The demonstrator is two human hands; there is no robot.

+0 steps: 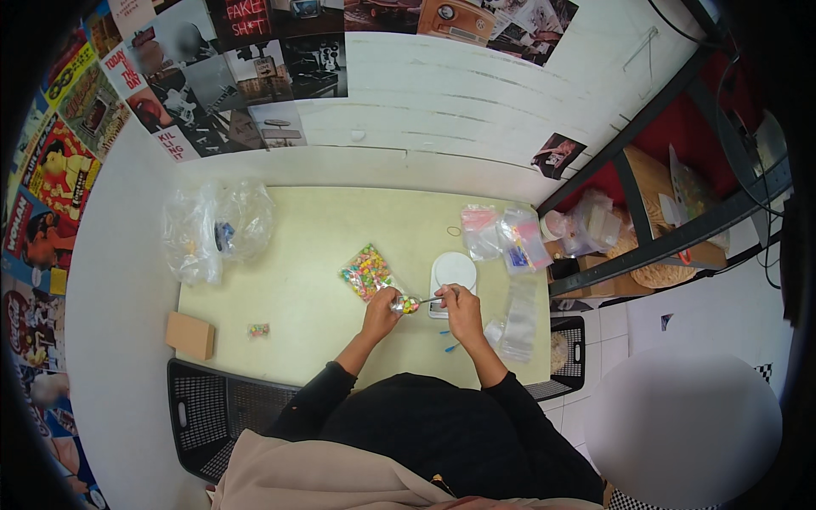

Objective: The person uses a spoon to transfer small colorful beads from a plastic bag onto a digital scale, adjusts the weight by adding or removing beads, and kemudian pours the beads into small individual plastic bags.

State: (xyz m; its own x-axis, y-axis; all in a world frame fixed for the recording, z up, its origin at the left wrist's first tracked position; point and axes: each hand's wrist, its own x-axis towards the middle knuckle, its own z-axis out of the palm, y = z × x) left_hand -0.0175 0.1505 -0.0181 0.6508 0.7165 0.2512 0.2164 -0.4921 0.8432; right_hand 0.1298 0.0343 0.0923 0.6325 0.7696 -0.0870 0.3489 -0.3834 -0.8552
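My left hand (382, 315) is closed on a small clear plastic bag (399, 307) with colourful candies at its mouth. My right hand (462, 310) grips the handle of a metal spoon (432, 299), whose bowl end meets the candies at the bag. Whether the spoon is inside the bag is too small to tell. Just beyond my left hand lies a larger clear bag (368, 270) full of multicoloured candies. A white kitchen scale (456, 270) with a round plate sits beyond my right hand, which partly covers its front. To the left, a small filled candy packet (258, 330) rests on the table.
Clear plastic bags (212, 229) lie bunched at the far left of the pale table (314, 221). A brown box (190, 336) is at the left edge. Packs of plastic bags (520, 238), clear sleeves (518, 323) and blue-tipped items (450, 347) lie right. Black baskets (204, 425) flank the table.
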